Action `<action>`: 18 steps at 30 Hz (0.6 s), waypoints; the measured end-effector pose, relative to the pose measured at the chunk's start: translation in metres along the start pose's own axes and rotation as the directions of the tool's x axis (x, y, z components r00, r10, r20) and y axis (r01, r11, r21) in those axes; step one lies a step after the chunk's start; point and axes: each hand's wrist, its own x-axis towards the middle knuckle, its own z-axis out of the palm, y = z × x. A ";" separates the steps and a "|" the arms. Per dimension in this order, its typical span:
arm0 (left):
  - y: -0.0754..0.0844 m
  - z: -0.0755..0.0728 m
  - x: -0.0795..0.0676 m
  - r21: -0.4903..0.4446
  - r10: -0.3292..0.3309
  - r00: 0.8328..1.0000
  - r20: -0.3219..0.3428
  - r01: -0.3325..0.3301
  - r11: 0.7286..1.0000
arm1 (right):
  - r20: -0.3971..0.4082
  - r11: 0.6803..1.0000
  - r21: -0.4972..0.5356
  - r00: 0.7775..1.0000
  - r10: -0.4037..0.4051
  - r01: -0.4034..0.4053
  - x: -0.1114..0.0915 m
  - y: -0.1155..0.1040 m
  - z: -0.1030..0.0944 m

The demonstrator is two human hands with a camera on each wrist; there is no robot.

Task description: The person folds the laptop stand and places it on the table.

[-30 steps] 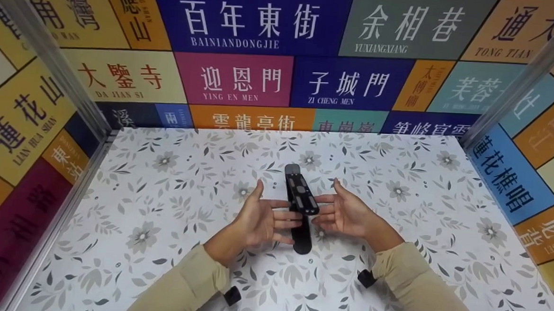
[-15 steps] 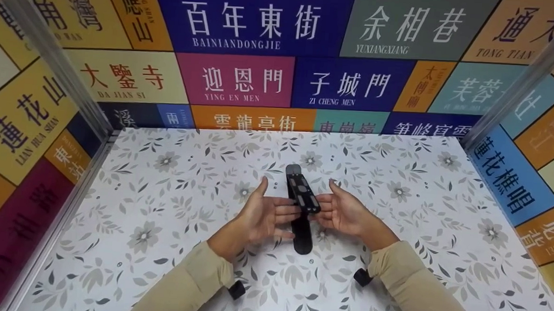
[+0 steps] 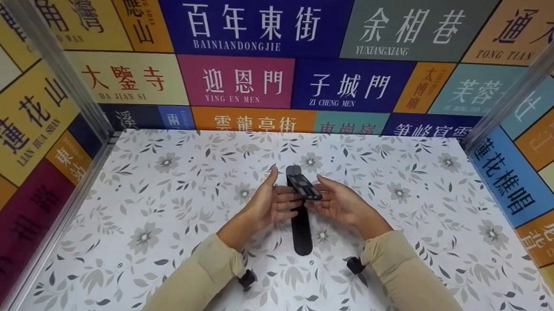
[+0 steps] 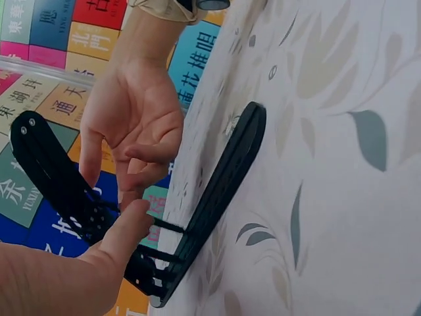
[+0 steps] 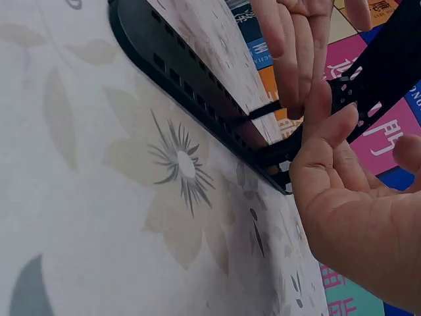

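Observation:
A black folding laptop stand [image 3: 302,232] stands mid-table, its slotted base [image 4: 220,187] flat on the cloth. Its upper panel [image 3: 307,187] is tilted up from the far hinge, with thin struts [image 4: 161,253] between panel and base. My left hand [image 3: 266,203] is at the left side, thumb straight up, extended fingers reaching in beneath the panel. From the other side my right hand [image 3: 346,205] reaches under it, thumb near the panel's edge. In the right wrist view, fingertips of the right hand [image 5: 355,197] meet the struts near the hinge. Some fingertips are hidden by the panel.
The table [image 3: 157,263] wears a white cloth with grey leaves and flowers. Colourful panels [image 3: 233,80] with printed characters wall it in at the back and both sides. A black wrist device [image 3: 247,279] shows below each sleeve.
The stand's upper panel has swung further up and away from the base. Both hands have moved up and forward with it, and closer together. The base has stayed in place.

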 end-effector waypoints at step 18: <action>-0.010 -0.002 0.015 0.249 0.144 0.974 -0.177 -0.098 0.964 | -0.042 0.996 -0.071 0.998 -0.047 0.044 0.008 0.008 0.013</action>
